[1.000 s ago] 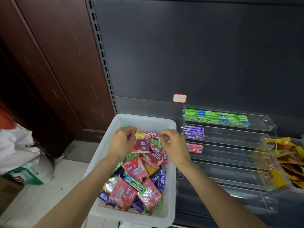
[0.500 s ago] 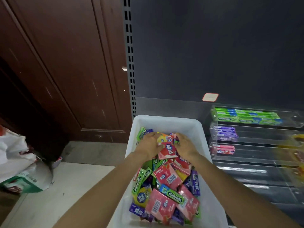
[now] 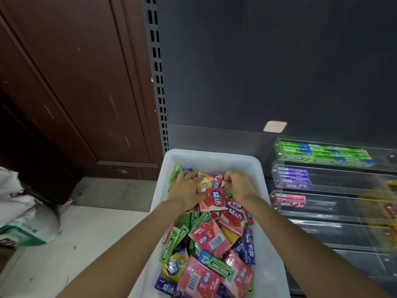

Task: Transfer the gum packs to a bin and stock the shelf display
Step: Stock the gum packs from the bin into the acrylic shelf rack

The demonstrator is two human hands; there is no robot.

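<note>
Curled fingers (image 3: 194, 179) of the left hand (image 3: 186, 189) dig into a heap of gum packs (image 3: 211, 235) at the far end of a white plastic bin (image 3: 209, 157), with a red-and-white pack (image 3: 213, 200) lying against the thumb side of the palm; whether the fingers are clamped on any one pack cannot be told. Just beside it, the right hand (image 3: 238, 187) has its fingers (image 3: 228, 178) bent and pinched together on the edge of a small red pack (image 3: 217, 180) standing among the others. Both bare forearms reach in from the lower corners of the view and converge over the bin.

The bin is filled with loose packs in pink, green, purple and yellow, several green ones printed DOUBLEMINT, and some pink ones showing barcodes.

To the right of the bin stands a clear acrylic shelf display (image 3: 335, 214) of stepped tiers. The top tier holds a row of green packs (image 3: 322, 154), the next a short stack of purple packs (image 3: 293, 176) at its left end, and the third a few pink packs (image 3: 289, 201). Yellow packaging (image 3: 386, 203) shows blurred at the right edge.

Behind rises a dark shelf back panel with a slotted upright (image 3: 158, 78) and a small red-bordered label (image 3: 275, 126). A brown wooden door (image 3: 71, 82) and a white sack (image 3: 19, 220) on the pale floor fill the left.
</note>
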